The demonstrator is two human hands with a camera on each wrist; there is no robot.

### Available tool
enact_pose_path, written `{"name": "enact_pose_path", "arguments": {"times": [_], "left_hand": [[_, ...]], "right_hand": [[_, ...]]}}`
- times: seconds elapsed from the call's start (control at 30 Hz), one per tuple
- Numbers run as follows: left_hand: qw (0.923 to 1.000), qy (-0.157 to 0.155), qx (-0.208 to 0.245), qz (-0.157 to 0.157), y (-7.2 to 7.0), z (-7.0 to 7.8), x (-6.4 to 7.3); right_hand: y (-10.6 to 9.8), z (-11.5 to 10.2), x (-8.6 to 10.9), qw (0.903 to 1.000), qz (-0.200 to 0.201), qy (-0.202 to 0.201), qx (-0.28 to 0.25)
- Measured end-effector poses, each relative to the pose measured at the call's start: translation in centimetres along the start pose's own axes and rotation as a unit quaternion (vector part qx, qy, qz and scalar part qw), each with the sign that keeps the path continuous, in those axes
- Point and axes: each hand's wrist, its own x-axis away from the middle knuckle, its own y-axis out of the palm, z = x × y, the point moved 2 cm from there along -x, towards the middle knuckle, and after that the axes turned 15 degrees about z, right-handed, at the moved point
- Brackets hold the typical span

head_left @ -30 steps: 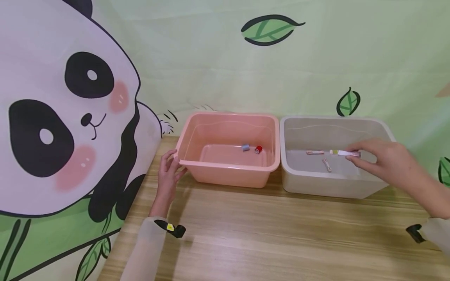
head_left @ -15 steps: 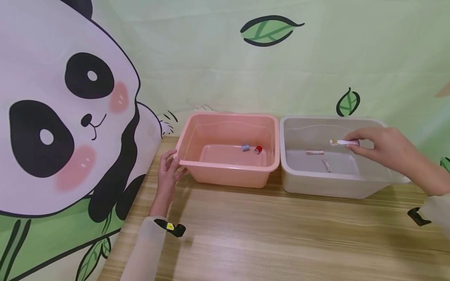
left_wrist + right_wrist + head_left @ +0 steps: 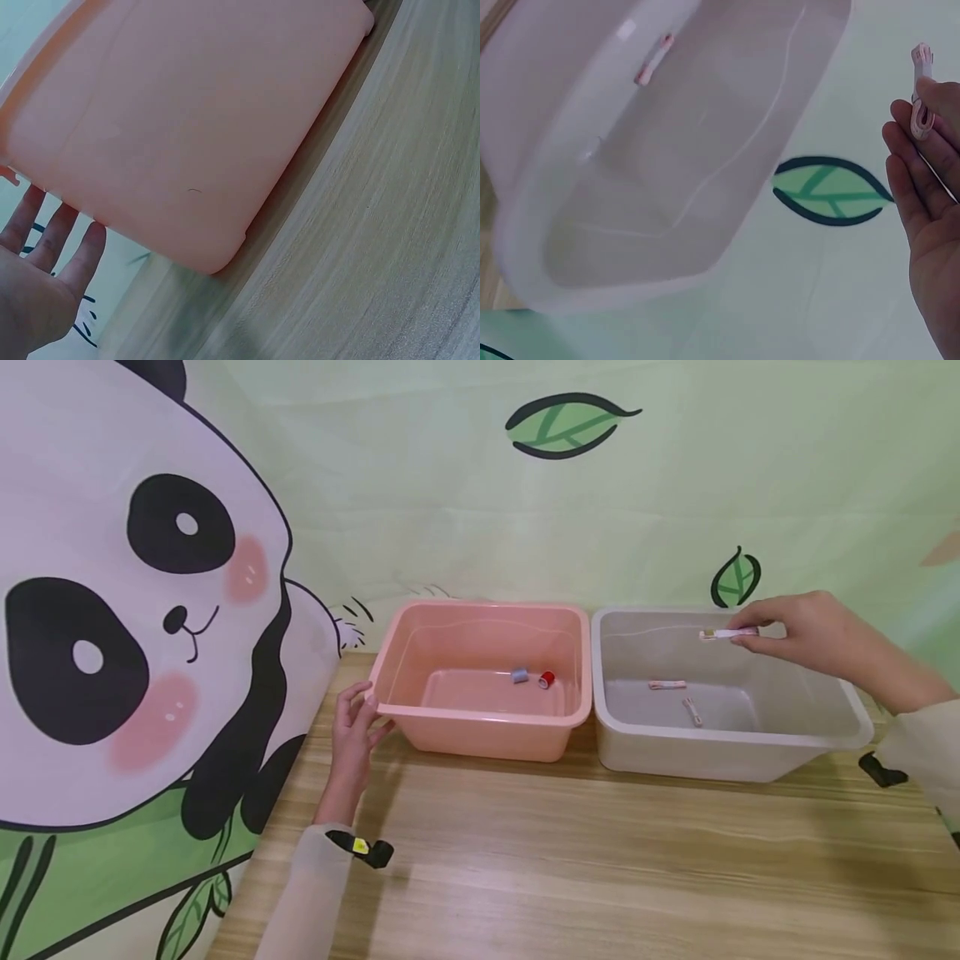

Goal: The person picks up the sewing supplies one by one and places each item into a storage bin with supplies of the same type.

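In the head view my right hand (image 3: pixel 802 631) is raised over the back of the grey bin (image 3: pixel 675 758). Thumb and fingers pinch a small folded white tape (image 3: pixel 922 90) with layered, looped ends and pinkish marks. Two similar pinkish-white bundles lie on that bin's floor: one bundle (image 3: pixel 667 685) sideways, another bundle (image 3: pixel 692 712) slanted nearer the front. My left hand (image 3: pixel 351 731) rests its fingers at the left front corner of the pink bin (image 3: pixel 480 735). The left wrist view shows those fingers (image 3: pixel 54 236) nearly straight against the bin's edge.
Inside the pink bin lie a grey-blue spool (image 3: pixel 519 676) and a red thread spool (image 3: pixel 547 679). Both bins stand side by side at the back of the wooden table (image 3: pixel 570 860). Behind them hangs a green cloth (image 3: pixel 420 485) printed with leaves and a panda.
My right hand has lifted the folded white tape from low inside the grey bin up to its back rim. My left hand stays at the pink bin; the head view has shifted slightly.
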Motion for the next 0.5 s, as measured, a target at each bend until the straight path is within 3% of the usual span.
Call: {"name": "enact_pose_path", "arguments": {"times": [0.2,0.5], "left_hand": [[1.0000,-0.004,-0.008,-0.002,-0.1,0.0,0.0],[1.0000,0.005,-0.008,0.001,0.0,0.0,0.0]], "right_hand": [[0.0,1.2,-1.7,0.9999,-0.010,0.000,-0.004],[1.0,2.9,-3.1,0.9979,-0.054,0.035,-0.005]]}}
